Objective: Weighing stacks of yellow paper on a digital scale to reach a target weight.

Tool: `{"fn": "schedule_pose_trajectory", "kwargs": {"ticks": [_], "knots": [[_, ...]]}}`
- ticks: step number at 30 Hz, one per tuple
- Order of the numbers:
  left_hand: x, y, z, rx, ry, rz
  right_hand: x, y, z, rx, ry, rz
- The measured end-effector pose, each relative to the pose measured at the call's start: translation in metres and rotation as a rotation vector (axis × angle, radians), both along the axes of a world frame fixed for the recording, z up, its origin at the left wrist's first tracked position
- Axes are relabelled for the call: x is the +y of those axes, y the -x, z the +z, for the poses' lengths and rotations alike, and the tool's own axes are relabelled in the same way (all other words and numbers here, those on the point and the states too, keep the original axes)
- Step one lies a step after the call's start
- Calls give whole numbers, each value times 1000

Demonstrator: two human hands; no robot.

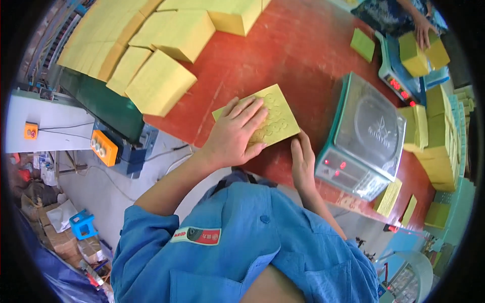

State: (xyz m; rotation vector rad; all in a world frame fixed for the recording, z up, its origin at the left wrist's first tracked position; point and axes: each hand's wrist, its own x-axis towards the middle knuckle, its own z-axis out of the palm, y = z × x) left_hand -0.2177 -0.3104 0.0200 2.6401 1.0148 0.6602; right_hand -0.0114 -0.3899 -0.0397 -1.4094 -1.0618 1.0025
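Observation:
A square yellow paper stack with round, coin-like marks pressed into its top lies on the red table in front of me. My left hand rests flat across its left part, fingers stretched out and covering some of the marks. At the stack's right near corner is my right hand, its fingers extended and touching or very close to the edge. How thick the stack is I cannot tell. Right of my right hand stands a teal weighing scale under a clear plastic cover, with red lit digits on its front.
Many yellow paper blocks fill the far left of the red table. At the far right a co-worker's hand holds yellow paper on a second scale. More yellow stacks line the right edge. An orange button box sits lower left.

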Motion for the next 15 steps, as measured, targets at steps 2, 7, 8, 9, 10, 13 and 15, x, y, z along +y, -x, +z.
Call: {"fn": "schedule_pose_trajectory", "kwargs": {"ticks": [2, 7, 8, 9, 10, 13, 15], "knots": [[-28, -13, 6, 65, 41, 0, -48, -11, 18, -71, -2, -44], [-79, -32, 10, 132, 33, 114, -115, -48, -12, 366, 444, 233], [-91, -35, 10, 127, 46, 142, -115, -51, -18, 552, 592, 378], [-104, -39, 11, 143, 46, 142, -115, -48, -30, 640, 676, 426], [-116, -43, 11, 170, 50, 186, -118, -44, -40, 655, 673, 432], [-139, -51, 8, 185, 44, 264, -120, -35, -75, 803, 733, 575], [-150, -52, 5, 165, 38, 294, -115, -32, -51, 989, 637, 610]]}}
